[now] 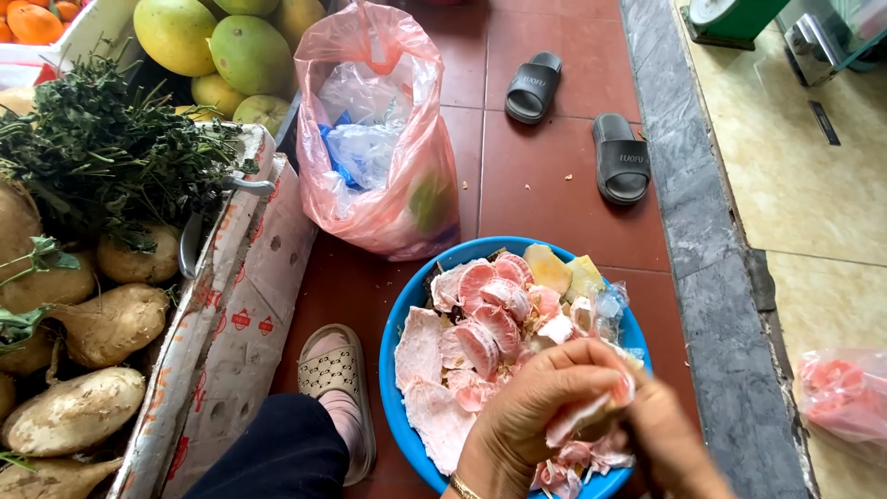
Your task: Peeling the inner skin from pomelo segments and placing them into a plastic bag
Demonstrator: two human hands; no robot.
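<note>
The left hand (545, 397) curls over a pink pomelo segment (587, 418), fingers pressed together around it and pinching its pale skin, just above the near edge of a blue bowl (399, 333). The right hand (670, 444) meets it from the right and touches the same segment; its fingers are mostly hidden, so I cannot tell how they are set. The bowl stands on the red tiled floor (545, 185) and holds peeled pink segments, strips of white pith and pieces of yellow rind. A pink plastic bag (407, 185) stands just beyond the bowl, and two black slippers (577, 125) lie farther off. To the left, a cardboard box (231, 323) holds brown tubers and green herbs, with green mangoes (249, 55) behind it
</note>
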